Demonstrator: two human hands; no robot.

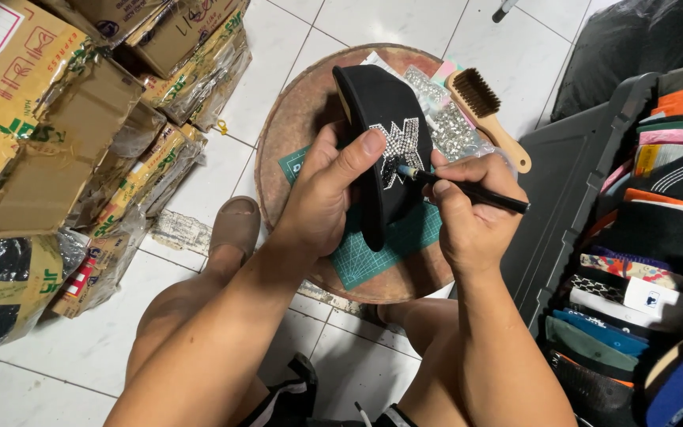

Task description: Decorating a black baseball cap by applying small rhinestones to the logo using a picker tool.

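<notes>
Bare knees frame the low round desk (278,134). Over it the left hand (322,198) grips a black cap (377,103), thumb pressed beside its rhinestone emblem (401,146). Closed round a black pen tool (468,188), the right hand (472,217) sets its tip against the emblem. Under the cap lies a green mat (393,241); behind it, rhinestone bags (448,122) and a brush (488,111). Taped boxes (65,103) crowd the left; a bin of caps (642,261) stands right.
</notes>
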